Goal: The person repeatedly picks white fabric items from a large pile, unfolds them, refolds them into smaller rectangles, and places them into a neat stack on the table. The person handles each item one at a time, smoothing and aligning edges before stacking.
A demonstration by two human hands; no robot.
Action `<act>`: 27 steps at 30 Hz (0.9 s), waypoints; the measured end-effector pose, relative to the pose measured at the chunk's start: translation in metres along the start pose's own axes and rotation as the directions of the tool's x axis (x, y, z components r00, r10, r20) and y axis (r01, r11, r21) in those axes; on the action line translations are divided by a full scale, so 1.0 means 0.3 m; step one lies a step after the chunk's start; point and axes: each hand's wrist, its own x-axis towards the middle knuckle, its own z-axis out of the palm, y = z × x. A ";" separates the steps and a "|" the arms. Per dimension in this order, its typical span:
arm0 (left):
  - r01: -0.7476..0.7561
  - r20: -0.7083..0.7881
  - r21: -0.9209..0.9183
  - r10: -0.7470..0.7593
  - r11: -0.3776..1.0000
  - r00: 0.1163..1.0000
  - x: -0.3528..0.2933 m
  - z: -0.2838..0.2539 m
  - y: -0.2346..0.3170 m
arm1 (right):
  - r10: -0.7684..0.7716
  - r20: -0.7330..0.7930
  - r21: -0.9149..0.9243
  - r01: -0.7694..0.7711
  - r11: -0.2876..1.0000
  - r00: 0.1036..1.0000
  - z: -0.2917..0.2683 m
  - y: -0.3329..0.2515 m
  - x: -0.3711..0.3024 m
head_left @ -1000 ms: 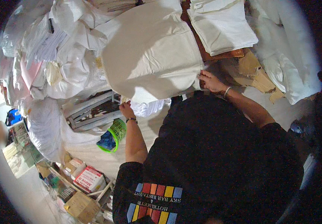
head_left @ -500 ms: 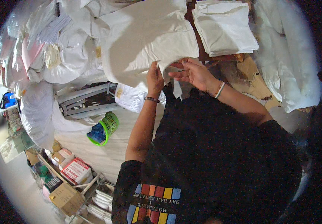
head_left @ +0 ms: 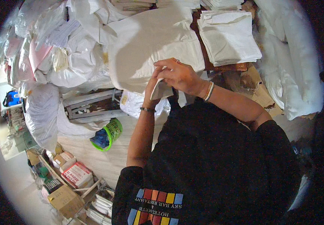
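A large white cloth (head_left: 150,41) lies spread in front of me, with a shadow across its left part. Its near edge is lifted and bent up between my hands. My left hand (head_left: 152,88) is closed on this edge, its fingers partly covered by the cloth and by my other hand. My right hand (head_left: 182,77) reaches over from the right, fingers bent around the same edge and its fingertips against my left fingers. Exactly how the right fingertips grip is partly hidden. Right of the cloth sits a stack of folded white cloths (head_left: 229,37).
Plastic-wrapped white bundles (head_left: 75,63) crowd the left, and more plastic (head_left: 286,67) hangs at the right. Torn cardboard (head_left: 261,93) lies below the folded stack. A green basket (head_left: 113,133) stands on the floor near a grey metal frame (head_left: 94,107). Boxes (head_left: 77,174) fill the lower left.
My right hand has moved left from beside the cloth's edge onto my left hand, its fingers bending in. The edge now stands folded up between them. The whole view has shifted slightly.
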 end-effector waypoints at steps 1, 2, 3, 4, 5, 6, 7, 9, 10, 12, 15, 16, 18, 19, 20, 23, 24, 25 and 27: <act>-0.035 -0.035 -0.264 0.027 0.964 0.999 -0.018 0.005 0.005 | 0.095 0.033 0.126 -0.098 0.987 0.995 -0.003 -0.008 0.013; -0.054 -0.050 -0.643 0.029 0.764 0.998 -0.039 0.011 0.006 | 0.098 -0.093 0.058 -0.092 0.994 0.991 -0.006 -0.017 0.029; -0.124 -0.105 -0.367 0.092 0.922 0.990 -0.061 0.020 0.000 | 0.182 -0.060 0.116 -0.174 0.978 0.981 -0.012 -0.029 0.040; -0.155 -0.172 -0.049 0.145 0.987 0.974 -0.084 0.030 -0.011 | 0.263 -0.019 0.173 -0.256 0.951 0.965 -0.019 -0.047 0.050; -0.147 -0.224 0.276 0.213 0.950 0.951 -0.110 0.033 -0.025 | 0.370 0.050 0.215 -0.371 0.903 0.928 -0.025 -0.072 0.058; -0.104 -0.261 0.450 0.242 0.887 0.935 -0.110 0.026 -0.047 | 0.267 0.081 0.240 -0.279 0.930 0.960 -0.030 -0.103 0.066; -0.074 -0.340 0.461 0.253 0.885 0.906 -0.113 0.014 -0.071 | 0.191 0.126 0.257 -0.218 0.941 0.973 -0.035 -0.141 0.069; -0.005 -0.435 0.482 0.244 0.876 0.867 -0.122 -0.027 -0.120 | 0.035 0.199 0.342 -0.103 0.934 0.979 -0.050 -0.212 0.084; -0.005 -0.481 0.483 0.270 0.875 0.834 -0.127 -0.060 -0.143 | -0.043 0.227 0.406 -0.055 0.912 0.973 -0.064 -0.241 0.086; -0.061 -0.513 0.608 0.450 0.792 0.731 -0.147 -0.131 -0.189 | -0.138 0.370 0.521 -0.083 0.849 0.919 -0.109 -0.275 0.078; 0.027 -0.531 0.751 0.579 0.660 0.619 -0.221 -0.260 -0.242 | -0.108 0.539 0.550 -0.252 0.796 0.835 -0.159 -0.296 0.063; 0.067 -0.537 0.760 0.566 0.647 0.626 -0.247 -0.314 -0.254 | -0.086 0.595 0.516 -0.298 0.803 0.799 -0.173 -0.296 0.060; 0.121 -0.586 0.741 0.547 0.661 0.598 -0.283 -0.403 -0.283 | -0.088 0.564 0.581 -0.319 0.749 0.821 -0.198 -0.294 0.049; 0.125 -0.600 0.741 0.566 0.660 0.565 -0.298 -0.436 -0.296 | -0.069 0.595 0.578 -0.367 0.729 0.801 -0.205 -0.293 0.043; 0.130 -0.614 0.740 0.584 0.660 0.532 -0.312 -0.468 -0.301 | -0.041 0.675 0.474 -0.390 0.789 0.737 -0.228 -0.283 0.036; 0.234 -0.694 0.675 0.494 0.700 0.523 -0.341 -0.557 -0.268 | 0.057 0.713 0.454 -0.523 0.722 0.699 -0.257 -0.255 0.007; 0.118 -0.693 0.618 0.469 0.777 0.548 -0.355 -0.575 -0.244 | 0.056 0.679 0.485 -0.504 0.714 0.732 -0.260 -0.240 -0.005; 0.021 -0.716 0.473 0.370 0.881 0.592 -0.358 -0.610 -0.206 | 0.070 0.658 0.486 -0.494 0.721 0.750 -0.259 -0.221 -0.022; 0.189 -0.555 0.716 0.384 0.672 0.738 -0.429 -0.644 -0.116 | 0.128 0.609 0.470 -0.486 0.736 0.783 -0.251 -0.171 -0.064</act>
